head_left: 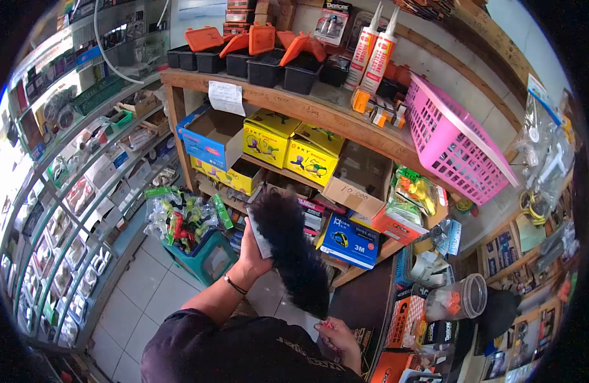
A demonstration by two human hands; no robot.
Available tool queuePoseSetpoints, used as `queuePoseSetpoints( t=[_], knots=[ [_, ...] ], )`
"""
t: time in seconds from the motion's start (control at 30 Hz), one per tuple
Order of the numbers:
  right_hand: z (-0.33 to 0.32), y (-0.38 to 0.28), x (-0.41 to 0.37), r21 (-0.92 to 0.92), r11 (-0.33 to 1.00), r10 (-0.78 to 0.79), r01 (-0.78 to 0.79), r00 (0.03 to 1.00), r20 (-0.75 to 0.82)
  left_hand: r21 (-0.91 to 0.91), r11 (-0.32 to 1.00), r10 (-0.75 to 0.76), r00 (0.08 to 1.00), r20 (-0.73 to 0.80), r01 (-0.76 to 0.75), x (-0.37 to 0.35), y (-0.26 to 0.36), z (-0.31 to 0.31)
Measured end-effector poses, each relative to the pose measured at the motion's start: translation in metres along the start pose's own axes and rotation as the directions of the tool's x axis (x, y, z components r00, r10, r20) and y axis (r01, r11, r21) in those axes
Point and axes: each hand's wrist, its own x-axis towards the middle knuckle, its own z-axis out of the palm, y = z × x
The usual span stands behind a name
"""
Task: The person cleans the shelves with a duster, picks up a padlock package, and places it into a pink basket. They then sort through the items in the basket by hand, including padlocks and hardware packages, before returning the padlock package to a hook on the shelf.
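A black feather duster (293,252) slants across the middle of the view, its fluffy head up and to the left. My right hand (340,339) is closed around its reddish handle at the lower end. My left hand (251,254) grips a pale grey, flat-sided object (259,235), and the duster's feathers lie over it and hide most of it. A dark band circles my left wrist. Just beyond the hands, a blue 3M box (349,241) sits on the lower shelf.
A wooden shelf (294,96) carries black bins with orange lids, sealant tubes (377,57) and a pink basket (457,140). Yellow boxes (269,137) stand below. At left are a green stool (208,258) piled with packets and a glass display case (71,191). A clear jar (457,297) stands right.
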Motion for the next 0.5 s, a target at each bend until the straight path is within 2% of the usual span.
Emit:
queuePoseSetpoints(
  t=[0.03,0.07,0.1,0.17,0.2,0.23,0.27,0.3,0.33,0.37,0.4,0.43,0.5],
  knots=[
    [-0.004,0.002,-0.001,-0.082,0.996,0.03,-0.027,0.999,0.028,0.005,1.0,-0.007,1.0,0.001,0.007,0.0,0.001,-0.005],
    [-0.008,0.004,-0.002,-0.164,0.985,0.063,-0.053,0.997,0.053,-0.024,0.999,-0.042,0.993,0.114,0.045,0.002,0.002,-0.018],
    [-0.011,0.009,-0.003,-0.158,0.986,0.061,-0.052,0.997,0.05,-0.05,0.995,-0.072,0.971,0.227,0.085,0.004,0.002,-0.029],
    [-0.015,0.018,-0.004,-0.151,0.978,-0.124,0.146,0.981,0.146,0.051,0.998,-0.059,0.951,0.303,0.046,0.002,0.0,-0.044],
    [-0.014,0.017,-0.005,-0.155,0.977,-0.126,0.148,0.982,0.144,0.098,0.995,-0.052,0.939,0.34,0.02,0.001,-0.001,-0.048],
    [-0.012,0.014,-0.005,-0.172,0.974,-0.139,0.145,0.989,0.051,0.134,0.991,-0.043,0.945,0.323,0.0,0.001,-0.001,-0.053],
    [-0.011,0.011,-0.005,-0.189,0.972,-0.152,0.142,0.988,-0.039,0.049,0.996,-0.084,0.975,0.206,0.076,0.002,0.004,-0.041],
    [-0.012,0.012,-0.005,-0.195,0.97,-0.154,0.144,0.987,-0.036,-0.044,0.989,-0.135,0.987,0.091,0.14,0.004,0.008,-0.029],
    [-0.013,0.013,-0.005,-0.182,0.981,-0.072,0.074,0.997,0.02,0.117,0.992,-0.041,0.999,0.015,0.039,0.004,0.005,-0.033],
    [-0.014,0.013,-0.004,-0.171,0.985,0.009,0.004,0.997,0.076,0.119,0.992,-0.034,0.999,0.02,0.031,0.003,0.003,-0.039],
    [-0.011,0.01,-0.006,-0.211,0.978,0.025,-0.002,0.994,0.106,0.086,0.996,-0.015,0.98,0.2,-0.003,0.0,0.0,-0.044],
    [-0.01,0.014,-0.003,-0.211,0.978,0.017,0.007,0.994,0.11,0.067,0.998,-0.015,0.969,0.247,-0.002,0.001,0.002,-0.049],
    [-0.008,0.024,0.004,-0.278,0.952,-0.115,0.13,0.991,0.069,-0.006,1.0,-0.024,0.974,0.227,0.026,-0.007,0.007,-0.028]
  ],
)
